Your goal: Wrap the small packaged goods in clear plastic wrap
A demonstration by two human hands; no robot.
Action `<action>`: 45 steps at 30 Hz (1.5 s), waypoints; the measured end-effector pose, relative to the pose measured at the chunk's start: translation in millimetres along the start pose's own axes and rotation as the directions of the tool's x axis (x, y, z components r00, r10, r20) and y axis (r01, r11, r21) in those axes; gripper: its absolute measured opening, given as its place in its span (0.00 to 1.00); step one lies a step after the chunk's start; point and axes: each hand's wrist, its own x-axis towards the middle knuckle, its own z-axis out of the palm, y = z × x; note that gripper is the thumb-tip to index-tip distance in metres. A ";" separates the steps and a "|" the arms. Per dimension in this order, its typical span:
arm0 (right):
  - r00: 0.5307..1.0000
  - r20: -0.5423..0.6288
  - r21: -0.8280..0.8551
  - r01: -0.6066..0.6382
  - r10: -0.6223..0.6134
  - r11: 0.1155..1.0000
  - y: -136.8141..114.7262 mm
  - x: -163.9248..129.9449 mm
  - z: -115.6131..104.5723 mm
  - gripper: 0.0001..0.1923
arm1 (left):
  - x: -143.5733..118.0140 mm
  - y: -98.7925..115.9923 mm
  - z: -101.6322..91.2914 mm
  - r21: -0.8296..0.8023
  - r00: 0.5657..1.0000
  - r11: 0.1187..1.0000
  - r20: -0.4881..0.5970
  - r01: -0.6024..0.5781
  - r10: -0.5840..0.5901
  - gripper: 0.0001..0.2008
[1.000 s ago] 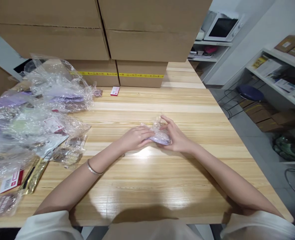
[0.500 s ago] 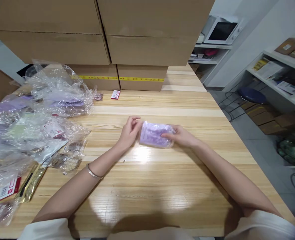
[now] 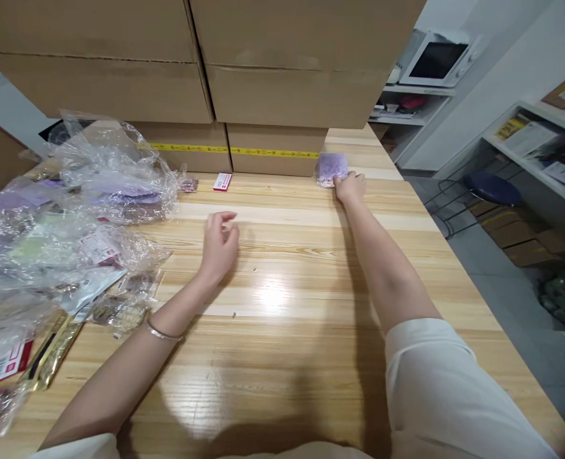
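At the far right of the table, beside the corner of a cardboard box, my right hand (image 3: 351, 187) grips the near edge of a purple packet in clear plastic (image 3: 333, 167). My arm is stretched out to it. Over the middle of the wooden table hovers my left hand (image 3: 221, 243), its fingers loosely curled and apart with nothing between them. Left of that hand spreads a heap of clear plastic bags (image 3: 115, 172) with purple, green and brown contents. A small red and white card (image 3: 222, 182) lies near the boxes.
Large cardboard boxes (image 3: 282, 95) are stacked along the back of the table (image 3: 282, 357). A gold packet (image 3: 55, 350) and a red-white label (image 3: 7, 363) lie at the left. Beyond the right edge are a blue stool (image 3: 493, 189), shelves and a microwave (image 3: 435, 58).
My right hand has carried the purple packet from the middle of the table forward and right to beside the boxes. My left hand has drawn back to the left, away from the packet.
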 end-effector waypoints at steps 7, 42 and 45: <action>0.972 0.128 -0.368 0.230 -0.196 0.901 31.0 -57.8 -2.8 0.41 | 47.1 -41.2 -70.7 0.492 0.988 0.870 -0.149 0.031 0.049 0.14; 0.203 0.828 0.526 0.044 -0.523 0.849 7.2 -184.9 -117.3 0.45 | -8.9 58.7 -18.9 -0.696 0.850 0.574 0.526 0.431 -0.001 0.18; 0.382 0.765 0.485 0.188 -0.519 0.854 2.0 -207.4 -108.9 0.52 | -11.7 55.5 -15.3 -0.706 0.839 0.538 0.545 0.461 -0.003 0.19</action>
